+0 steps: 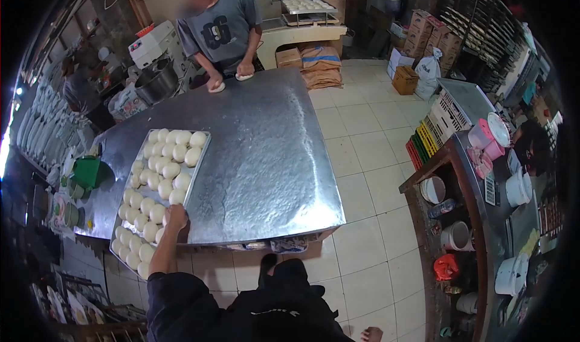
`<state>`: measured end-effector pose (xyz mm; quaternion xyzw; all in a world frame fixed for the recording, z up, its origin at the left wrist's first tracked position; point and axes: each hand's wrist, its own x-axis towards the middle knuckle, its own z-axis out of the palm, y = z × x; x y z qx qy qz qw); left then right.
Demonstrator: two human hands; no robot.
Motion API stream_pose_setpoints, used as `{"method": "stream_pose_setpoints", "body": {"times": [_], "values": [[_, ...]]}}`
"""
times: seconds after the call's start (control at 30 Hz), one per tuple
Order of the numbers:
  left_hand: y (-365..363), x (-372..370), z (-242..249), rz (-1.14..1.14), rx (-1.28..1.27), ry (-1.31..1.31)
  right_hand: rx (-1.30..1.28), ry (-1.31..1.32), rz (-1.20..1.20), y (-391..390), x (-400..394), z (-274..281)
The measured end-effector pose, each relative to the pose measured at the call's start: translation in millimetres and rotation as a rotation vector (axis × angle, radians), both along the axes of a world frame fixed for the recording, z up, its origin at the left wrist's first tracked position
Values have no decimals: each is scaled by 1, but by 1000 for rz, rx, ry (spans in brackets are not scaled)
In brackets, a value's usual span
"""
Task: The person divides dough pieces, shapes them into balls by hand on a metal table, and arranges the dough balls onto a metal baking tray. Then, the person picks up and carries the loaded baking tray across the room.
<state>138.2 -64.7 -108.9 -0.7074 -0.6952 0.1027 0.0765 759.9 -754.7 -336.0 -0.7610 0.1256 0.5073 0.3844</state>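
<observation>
A long metal tray holding rows of round white dough balls lies on the left part of the metal table, its near end past the table edge. At the tray's right side, my left hand is closed around something I cannot make out, beside the dough balls. My right hand hangs low at the bottom of the view, over the tiled floor, partly cut off by the frame; its fingers are too small to read.
Across the table, a co-worker presses dough pieces with both hands. A green container stands at the table's left. Shelving with buckets is at the right, near stacked crates. Another tray of dough sits at the back.
</observation>
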Motion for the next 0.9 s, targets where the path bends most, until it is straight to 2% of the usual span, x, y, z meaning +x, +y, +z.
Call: {"method": "stream_pose_setpoints", "body": {"times": [0.03,0.07,0.2,0.37,0.43,0.5,0.6,0.7,0.77,0.9], "values": [[-8,16,1,-33,3,-11,-49,108,-87,0,46,-30],[-14,31,0,-25,2,-9,-66,-149,-73,25,57,-3],[-19,114,15,-46,-3,-134,23,-352,20,111,137,32],[11,193,6,-93,76,-202,195,-385,130,228,158,66],[31,225,5,-87,89,-268,353,-361,283,256,151,76],[45,263,16,-56,88,-291,383,-317,379,263,149,73],[77,306,17,-16,89,-349,332,-287,314,240,147,48],[102,343,13,21,104,-389,108,-178,298,206,151,32],[120,366,9,34,112,-395,71,-147,310,191,159,33],[142,410,0,37,131,-362,-33,-96,174,182,180,34]]}}
